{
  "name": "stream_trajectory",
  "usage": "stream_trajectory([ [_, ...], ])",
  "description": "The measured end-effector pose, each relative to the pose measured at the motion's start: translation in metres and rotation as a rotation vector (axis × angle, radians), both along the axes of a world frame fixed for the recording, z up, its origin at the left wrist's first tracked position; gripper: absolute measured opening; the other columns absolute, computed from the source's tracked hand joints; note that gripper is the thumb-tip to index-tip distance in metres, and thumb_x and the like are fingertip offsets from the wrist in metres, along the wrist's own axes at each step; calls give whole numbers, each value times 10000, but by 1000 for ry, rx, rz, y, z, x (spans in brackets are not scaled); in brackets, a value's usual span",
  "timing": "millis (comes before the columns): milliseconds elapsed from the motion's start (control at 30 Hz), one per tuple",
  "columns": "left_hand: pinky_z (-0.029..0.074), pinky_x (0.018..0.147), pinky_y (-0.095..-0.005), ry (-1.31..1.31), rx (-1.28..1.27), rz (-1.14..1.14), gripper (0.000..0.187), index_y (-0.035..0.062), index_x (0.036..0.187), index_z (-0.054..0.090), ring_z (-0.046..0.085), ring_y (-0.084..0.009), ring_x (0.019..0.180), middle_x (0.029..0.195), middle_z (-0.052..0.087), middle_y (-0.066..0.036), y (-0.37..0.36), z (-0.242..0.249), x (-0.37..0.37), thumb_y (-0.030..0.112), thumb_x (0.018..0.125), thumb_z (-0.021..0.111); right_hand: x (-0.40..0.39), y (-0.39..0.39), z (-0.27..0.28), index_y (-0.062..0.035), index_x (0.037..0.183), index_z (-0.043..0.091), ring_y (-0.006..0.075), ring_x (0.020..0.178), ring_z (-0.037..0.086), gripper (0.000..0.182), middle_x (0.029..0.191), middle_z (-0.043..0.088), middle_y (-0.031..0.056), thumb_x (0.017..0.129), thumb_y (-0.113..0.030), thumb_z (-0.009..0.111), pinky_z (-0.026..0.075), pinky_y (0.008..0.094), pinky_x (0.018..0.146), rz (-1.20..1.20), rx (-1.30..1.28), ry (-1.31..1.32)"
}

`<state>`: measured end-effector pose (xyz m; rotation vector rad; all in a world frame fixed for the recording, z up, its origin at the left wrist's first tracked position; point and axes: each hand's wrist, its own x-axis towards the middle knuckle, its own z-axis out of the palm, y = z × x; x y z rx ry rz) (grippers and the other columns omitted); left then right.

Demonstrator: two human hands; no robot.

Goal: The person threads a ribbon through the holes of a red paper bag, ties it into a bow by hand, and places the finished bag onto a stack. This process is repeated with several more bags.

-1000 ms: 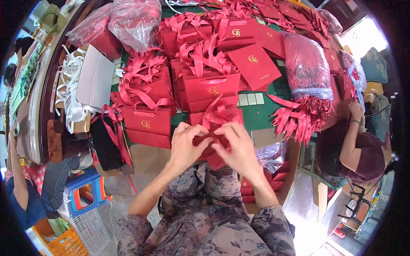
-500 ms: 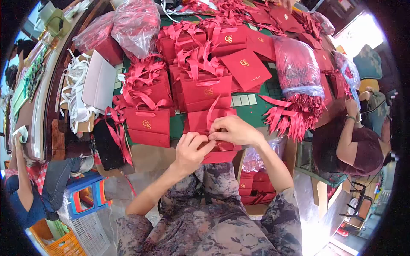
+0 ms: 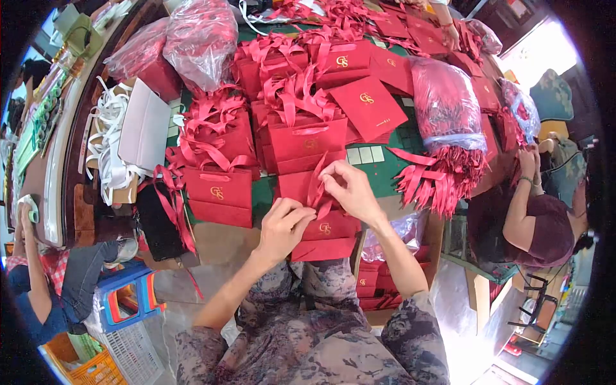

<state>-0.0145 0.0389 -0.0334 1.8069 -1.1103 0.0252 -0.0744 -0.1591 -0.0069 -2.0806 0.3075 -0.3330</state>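
Bag (image 3: 337, 240) red, gold emblem (image 3: 325, 229) on front, red ribbon (image 3: 317, 183) above.

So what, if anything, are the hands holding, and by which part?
The right hand pinches a red ribbon partway along. The left hand has its fingertips near the top edge of the front bag; whether they grip anything can't be told.

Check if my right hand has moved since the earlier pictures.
Yes. Against the white squares on the table, your right hand has moved farther from your body, up the view and closer to them.
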Motion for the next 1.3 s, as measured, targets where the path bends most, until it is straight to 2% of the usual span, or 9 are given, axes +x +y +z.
stream_trajectory([
  [33,514,681,-361,21,20,12,162,73,908,736,615,-260,797,854,615,-71,0,0,0,32,762,794,-3,-2,1,9,909,626,111,693,621,122,807,623,49,918,-108,661,501,299,622,0,1,6],
  [100,514,683,-358,45,36,27,163,71,909,736,617,-259,798,854,618,-71,-3,0,1,30,761,793,-8,-5,9,-6,911,647,175,665,636,116,827,637,92,897,-117,680,497,327,609,-58,-206,67],
  [233,506,679,-352,21,66,46,163,79,901,737,600,-253,796,845,616,-63,-6,5,3,40,755,798,-20,4,15,-13,875,664,249,673,641,143,809,625,113,862,-143,722,498,353,612,-166,-223,128],
  [367,499,677,-357,-58,86,46,161,97,891,740,579,-242,801,830,609,-45,-7,7,3,60,748,806,-24,4,12,-39,866,668,282,707,639,143,777,615,102,827,-154,745,504,379,630,-2,-355,143],
  [500,499,682,-359,-120,107,22,152,101,884,741,576,-239,811,826,606,-39,-5,7,0,65,748,798,-21,3,12,-44,860,665,285,725,641,132,775,615,100,822,-144,741,506,387,637,72,-448,173],
  [667,496,689,-350,-208,123,-16,142,105,879,743,570,-230,823,827,594,-37,-1,13,-2,79,742,766,-27,10,39,-53,870,659,294,727,665,141,784,655,111,819,-158,737,520,392,643,21,-338,218],
  [867,490,691,-351,-240,120,-12,162,103,880,736,576,-229,831,828,591,-35,-3,10,-2,72,721,748,-16,17,8,-56,884,658,314,749,691,147,802,695,133,825,-173,725,534,417,658,39,-346,279],
  [1100,484,703,-352,-238,136,-21,153,105,886,728,581,-229,836,832,594,-35,-5,-1,0,72,736,726,-3,20,-24,-29,832,630,382,751,659,148,795,643,161,785,-130,727,519,474,654,122,-513,209],
  [1300,494,731,-359,-206,182,6,131,84,906,723,592,-250,860,851,593,-44,-2,-2,0,76,776,731,9,7,-22,-16,860,606,365,751,659,150,790,636,170,783,-91,710,523,449,653,264,-491,117],
])
